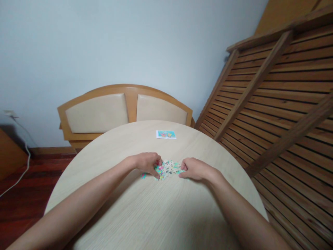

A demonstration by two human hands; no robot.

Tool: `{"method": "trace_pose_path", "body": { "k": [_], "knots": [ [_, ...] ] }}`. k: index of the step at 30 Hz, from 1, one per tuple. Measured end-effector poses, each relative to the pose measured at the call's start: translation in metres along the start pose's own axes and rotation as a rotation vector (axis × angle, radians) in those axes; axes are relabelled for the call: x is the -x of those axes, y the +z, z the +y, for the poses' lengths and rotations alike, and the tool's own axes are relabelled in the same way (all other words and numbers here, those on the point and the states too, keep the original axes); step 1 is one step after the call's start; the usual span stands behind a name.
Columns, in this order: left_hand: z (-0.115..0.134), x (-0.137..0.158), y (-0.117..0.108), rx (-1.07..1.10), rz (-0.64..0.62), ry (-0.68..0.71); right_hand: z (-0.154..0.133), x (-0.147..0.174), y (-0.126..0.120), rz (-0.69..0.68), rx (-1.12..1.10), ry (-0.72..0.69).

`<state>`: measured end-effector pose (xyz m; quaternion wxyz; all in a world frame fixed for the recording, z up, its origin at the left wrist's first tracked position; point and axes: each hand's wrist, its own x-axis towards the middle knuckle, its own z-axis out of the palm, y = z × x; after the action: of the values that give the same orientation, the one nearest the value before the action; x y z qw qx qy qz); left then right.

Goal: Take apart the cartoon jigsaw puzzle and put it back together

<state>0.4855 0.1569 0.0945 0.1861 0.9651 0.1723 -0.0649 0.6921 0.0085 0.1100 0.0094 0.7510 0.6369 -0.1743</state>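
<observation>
A loose pile of small jigsaw puzzle pieces (169,167) lies on the round pale wooden table (145,211), some turquoise, pink or yellow and others plain whitish. At the pile's left edge is my left hand (147,164), its fingers curled and its thumb held apart from them, by the colourful pieces. My right hand (195,169) rests at the right edge in a similar cupped shape, with a gap between thumb and curled fingers. Neither hand visibly grips a piece, though the undersides of both are hidden. A few pieces lie below my left wrist.
A small picture card (165,134) with a turquoise cartoon print lies farther back on the table. Behind the table stands a padded wooden headboard (132,104) against the wall. A slatted wooden frame (262,90) leans at the right. A white cable (27,159) hangs at the left.
</observation>
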Motion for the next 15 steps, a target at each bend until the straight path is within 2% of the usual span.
{"method": "trace_pose_path", "body": {
  "k": [3,8,15],
  "knots": [
    [0.002,0.000,0.001,-0.020,-0.036,-0.015,-0.002,0.000,-0.001,-0.015,-0.021,-0.015],
    [0.003,0.000,0.002,0.055,-0.102,0.038,-0.001,0.000,0.001,0.006,-0.061,-0.028],
    [0.002,0.000,0.003,0.071,-0.037,0.000,0.005,-0.006,0.010,0.035,-0.200,-0.103]
  ]
}}
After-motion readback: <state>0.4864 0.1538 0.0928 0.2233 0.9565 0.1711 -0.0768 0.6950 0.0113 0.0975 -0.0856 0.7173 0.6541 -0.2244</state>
